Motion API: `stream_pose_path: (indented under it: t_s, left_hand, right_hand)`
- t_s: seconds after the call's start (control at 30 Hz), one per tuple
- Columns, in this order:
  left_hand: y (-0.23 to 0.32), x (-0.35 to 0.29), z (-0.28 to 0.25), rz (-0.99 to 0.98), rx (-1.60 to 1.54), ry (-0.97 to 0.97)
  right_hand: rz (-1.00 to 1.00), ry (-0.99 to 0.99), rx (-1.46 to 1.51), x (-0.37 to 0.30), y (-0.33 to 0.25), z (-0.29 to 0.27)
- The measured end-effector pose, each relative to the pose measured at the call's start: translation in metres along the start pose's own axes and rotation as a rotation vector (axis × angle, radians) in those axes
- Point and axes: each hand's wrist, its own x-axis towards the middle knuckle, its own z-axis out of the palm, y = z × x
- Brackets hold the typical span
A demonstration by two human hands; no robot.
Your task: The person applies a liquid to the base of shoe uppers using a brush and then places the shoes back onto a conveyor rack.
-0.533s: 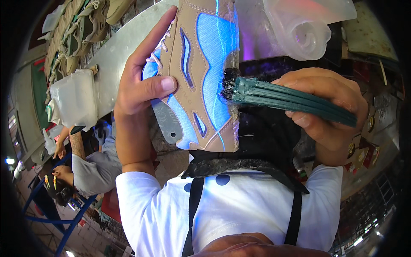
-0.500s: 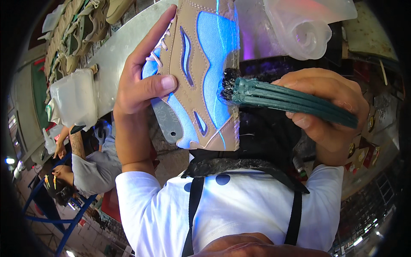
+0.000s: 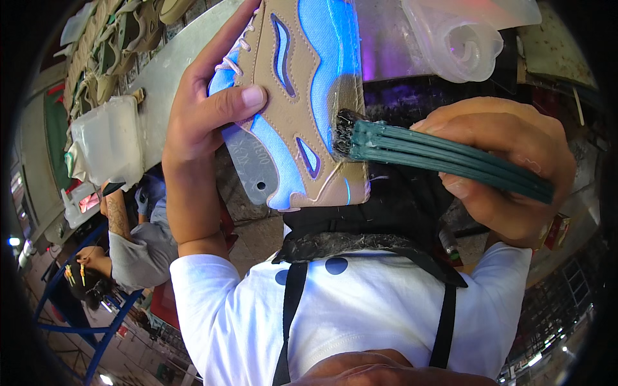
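Note:
A tan shoe upper point(image 3: 270, 122) with mesh panels lit bright blue is held up on its side in front of me. From its collar a grey shoe last point(image 3: 248, 164) with a round hole sticks out. My left hand point(image 3: 212, 106) is closed around the lace side, its thumb pressed on the tan side panel. In my right hand point(image 3: 515, 145) is a brush point(image 3: 444, 157) with a ribbed dark green handle. Its black, wet-looking bristles touch the upper's bottom margin near the heel, where a damp, glossy band shows.
A metal bench point(image 3: 174, 71) runs behind the shoe. On it stand a translucent plastic container point(image 3: 109, 141) at left and a cut translucent jug point(image 3: 460, 48) at right. More shoe uppers point(image 3: 106, 51) line the far left. A co-worker in a grey shirt point(image 3: 138, 254) is at the left.
The upper has moved slightly away from me and tilted a little. The brush now touches nearer the heel, and my right hand has shifted right and slightly nearer.

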Motion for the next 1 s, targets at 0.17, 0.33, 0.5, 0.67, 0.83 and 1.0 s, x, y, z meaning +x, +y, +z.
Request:
stream_pose_path:
  t_s: [0.17,0.33,0.5,0.67,0.83,1.0]
  left_hand:
    - [-0.005,0.003,-0.014,0.018,0.123,-0.027]
    - [-0.005,-0.005,0.007,-0.008,0.006,0.063]
    - [-0.01,-0.002,-0.016,-0.042,-0.059,-0.069]
    - [-0.011,-0.005,-0.015,-0.08,-0.174,-0.064]
    - [-0.007,-0.001,-0.015,-0.095,-0.128,-0.062]
    - [-0.009,-0.003,-0.014,-0.118,-0.24,-0.022]
  right_hand:
    - [0.01,0.049,0.031,-0.002,0.002,0.004]
    - [0.05,0.024,0.023,0.003,-0.002,-0.001]
    - [0.062,-0.033,0.068,0.006,0.002,-0.017]
    - [0.076,-0.169,0.25,0.018,0.006,-0.035]
    - [0.048,-0.3,0.171,0.028,0.0,-0.051]
    - [-0.022,-0.338,0.16,0.036,-0.004,-0.061]
